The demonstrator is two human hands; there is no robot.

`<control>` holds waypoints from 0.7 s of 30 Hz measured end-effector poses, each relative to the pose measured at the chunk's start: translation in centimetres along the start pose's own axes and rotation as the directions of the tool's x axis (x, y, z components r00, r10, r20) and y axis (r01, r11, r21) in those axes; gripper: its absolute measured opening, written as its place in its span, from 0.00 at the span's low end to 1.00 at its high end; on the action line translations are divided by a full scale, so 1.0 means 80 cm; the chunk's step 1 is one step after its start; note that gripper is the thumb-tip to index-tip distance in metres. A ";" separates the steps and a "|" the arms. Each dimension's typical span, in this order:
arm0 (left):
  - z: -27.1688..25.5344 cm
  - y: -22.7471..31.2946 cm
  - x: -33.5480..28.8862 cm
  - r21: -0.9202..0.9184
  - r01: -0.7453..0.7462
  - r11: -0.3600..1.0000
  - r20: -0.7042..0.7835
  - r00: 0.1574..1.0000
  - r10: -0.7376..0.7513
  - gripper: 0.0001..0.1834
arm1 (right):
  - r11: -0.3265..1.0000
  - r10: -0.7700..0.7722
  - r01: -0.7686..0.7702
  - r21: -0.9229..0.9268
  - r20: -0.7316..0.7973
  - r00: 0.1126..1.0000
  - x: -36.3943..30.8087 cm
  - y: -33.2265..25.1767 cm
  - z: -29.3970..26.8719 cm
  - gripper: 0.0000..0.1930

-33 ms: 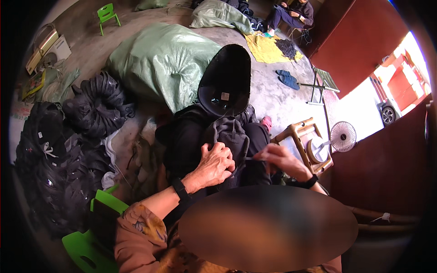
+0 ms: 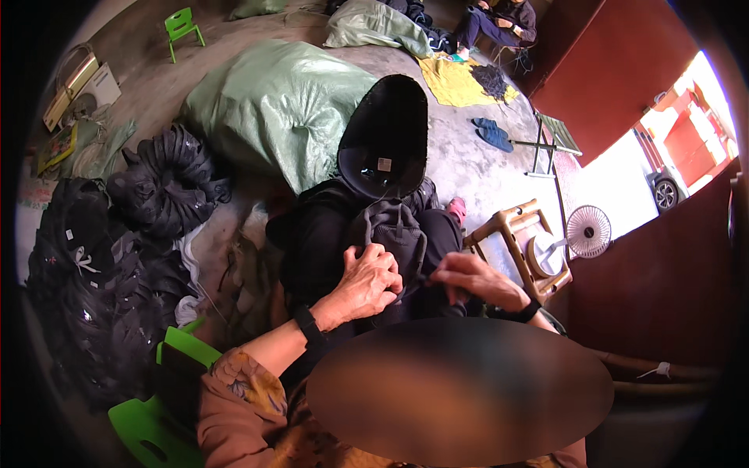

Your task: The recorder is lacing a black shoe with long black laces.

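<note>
A heap of black bags (image 2: 101, 288) fills the left side of the concrete floor (image 2: 468, 156), stacked close against a green plastic chair (image 2: 168, 390) at the lower left, within easy reach of the seated person. Beyond the heap lies a bulging pale green sack (image 2: 273, 109), and a second small green chair (image 2: 181, 25) stands at the far upper left. In the middle, the left hand (image 2: 367, 285), a black band on its wrist, is closed in a fist-like grip on the dark grey backpack (image 2: 394, 234) resting on the person's lap, apparently bunching the fabric to hold it steady. Above the backpack a stiff black oval panel (image 2: 386, 136) stands upright. The right hand (image 2: 468, 282), just beside the left, is curled with fingertips pinched at the same fabric; whether it holds a small tool or thread cannot be told. To the right stand a low wooden stool (image 2: 519, 242) and a small white fan (image 2: 589, 230). Blue slippers (image 2: 491, 132) lie farther back, near another seated person (image 2: 499, 19) by a yellow cloth (image 2: 456, 82).
</note>
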State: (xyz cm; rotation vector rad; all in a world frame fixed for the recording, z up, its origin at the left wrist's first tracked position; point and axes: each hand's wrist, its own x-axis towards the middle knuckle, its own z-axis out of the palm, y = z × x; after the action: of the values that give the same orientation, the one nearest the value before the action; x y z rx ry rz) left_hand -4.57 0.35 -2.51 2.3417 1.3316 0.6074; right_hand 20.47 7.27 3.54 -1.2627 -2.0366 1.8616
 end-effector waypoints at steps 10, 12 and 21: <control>0.037 0.011 0.032 0.065 0.139 0.988 -0.340 0.934 -0.109 0.07 | 0.870 -0.268 0.337 0.359 -0.229 0.936 0.051 -0.096 0.077 0.08; 0.047 -0.005 0.030 -0.013 0.037 0.999 -0.366 0.930 -0.040 0.11 | 0.863 -0.282 0.338 0.374 -0.197 0.939 0.050 -0.093 0.087 0.09; -0.043 -0.014 -0.004 0.449 -0.232 0.863 -0.016 0.964 0.267 0.05 | 0.980 -0.193 0.183 -0.076 -0.576 0.794 -0.041 -0.007 -0.043 0.08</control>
State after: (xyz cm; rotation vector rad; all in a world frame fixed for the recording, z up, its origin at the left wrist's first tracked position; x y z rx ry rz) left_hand -7.38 0.99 -0.26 2.9241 1.3189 0.5112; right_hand 24.33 7.98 6.33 -1.3565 -1.7534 1.1672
